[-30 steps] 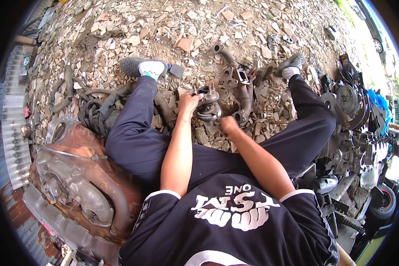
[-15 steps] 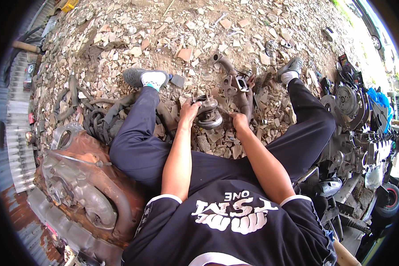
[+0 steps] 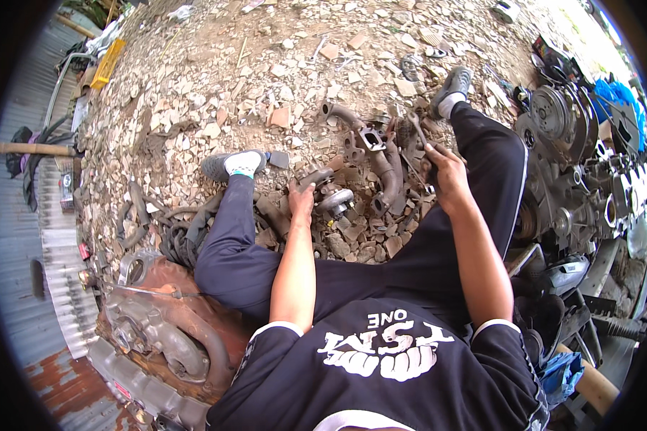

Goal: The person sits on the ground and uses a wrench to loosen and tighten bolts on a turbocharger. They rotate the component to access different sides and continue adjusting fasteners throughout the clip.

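Observation:
Between my legs, a metal turbocharger [image 3: 336,199] sits low over the stony ground, its rounded housing tilted. My left hand [image 3: 302,199] is closed on its left side, thumb and fingers over the housing. Off to the right, near my right knee, my right hand [image 3: 449,177] grips a dark wrench [image 3: 417,128] whose head points up and away from me. A rusty exhaust manifold [image 3: 387,161] with a rectangular flange lies between the two hands, just beyond the turbocharger. My right fingers partly hide the wrench's handle.
Broken tile and stones cover the ground [image 3: 216,93]. A large rusty engine [image 3: 172,330] stands at my left, with black hoses [image 3: 183,237] beyond it. Metal engine parts [image 3: 568,208] are piled at my right. Corrugated sheeting [image 3: 21,215] runs along the left, near a yellow crate [image 3: 108,63].
My right hand has moved away from the turbocharger, rightward and outward, with the wrench. My left hand stays on the turbocharger, which has tilted. The whole view has shifted.

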